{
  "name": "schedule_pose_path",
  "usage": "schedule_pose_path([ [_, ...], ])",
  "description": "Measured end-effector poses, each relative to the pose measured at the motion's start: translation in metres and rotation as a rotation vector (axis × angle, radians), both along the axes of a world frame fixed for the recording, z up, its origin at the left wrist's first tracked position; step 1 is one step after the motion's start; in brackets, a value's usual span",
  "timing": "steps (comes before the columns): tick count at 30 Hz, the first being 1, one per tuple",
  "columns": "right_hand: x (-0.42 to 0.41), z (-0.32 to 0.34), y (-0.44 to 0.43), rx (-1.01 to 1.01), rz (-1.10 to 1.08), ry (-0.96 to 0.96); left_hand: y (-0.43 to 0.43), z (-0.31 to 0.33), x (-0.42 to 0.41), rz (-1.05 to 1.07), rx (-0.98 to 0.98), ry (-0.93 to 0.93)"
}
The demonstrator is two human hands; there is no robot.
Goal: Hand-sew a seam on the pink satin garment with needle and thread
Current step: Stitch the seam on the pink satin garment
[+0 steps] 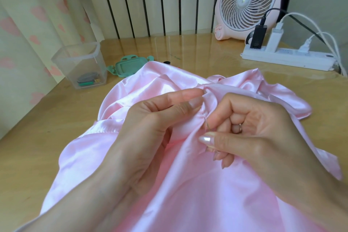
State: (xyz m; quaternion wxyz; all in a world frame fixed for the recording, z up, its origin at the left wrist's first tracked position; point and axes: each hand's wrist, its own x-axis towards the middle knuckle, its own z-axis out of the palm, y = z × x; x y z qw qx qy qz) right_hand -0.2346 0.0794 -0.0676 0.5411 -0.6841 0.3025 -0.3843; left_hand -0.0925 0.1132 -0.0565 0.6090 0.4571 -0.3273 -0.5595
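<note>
A shiny pink satin garment point(216, 184) lies bunched over the wooden table and toward me. My left hand point(150, 128) pinches a gathered fold of it between thumb and fingers, index finger stretched out over the fold. My right hand point(250, 130) sits just right of that fold, fingers curled, pinching a thin needle point(207, 127) that pokes into the fabric at the seam. The thread is too fine to make out. A ring shows on one right finger.
A clear plastic box point(81, 64) holding sewing bits stands at the left, its green lid point(130, 67) beside it. A pink desk fan point(250, 3) and a white power strip point(286, 58) with plugs and cables occupy the back right. Curtains hang at the left.
</note>
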Motion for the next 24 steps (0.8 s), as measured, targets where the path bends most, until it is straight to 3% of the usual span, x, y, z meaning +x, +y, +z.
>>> schedule_pose_path([
  [14, -0.0007, -0.0015, -0.0026, -0.031, 0.021, -0.007, -0.0017, -0.0002, 0.0047, -0.088, 0.010, 0.049],
  [24, -0.0023, 0.0019, -0.0038, -0.023, 0.035, 0.022, -0.0005, 0.0021, 0.0020, -0.005, 0.001, -0.018],
])
